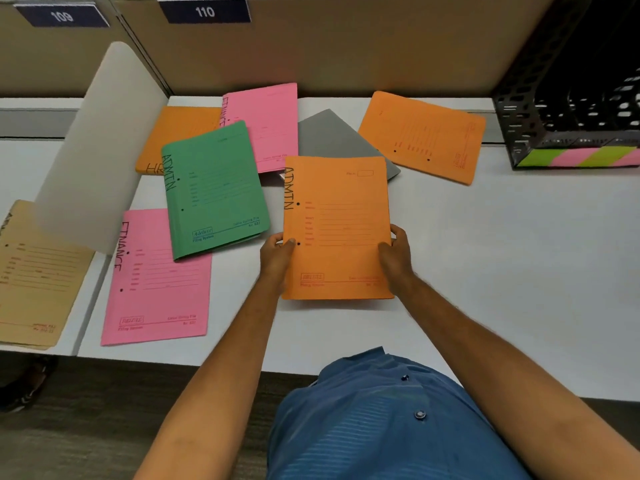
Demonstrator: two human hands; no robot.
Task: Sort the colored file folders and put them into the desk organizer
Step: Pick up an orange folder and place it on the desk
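Sorting has barely begun: both hands, left hand (278,252) and right hand (394,252), pinch the orange folder (336,230) near the desk's (502,254) front edge; other folders lie scattered, and the organizer (568,109) at the back right corner looks unfilled.

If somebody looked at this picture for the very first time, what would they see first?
Probably the bright orange folder in the middle of the white desk, held at its sides by the left hand and the right hand. Next come the green folder and pink folder lying to its left. A black mesh organizer stands at the far right.
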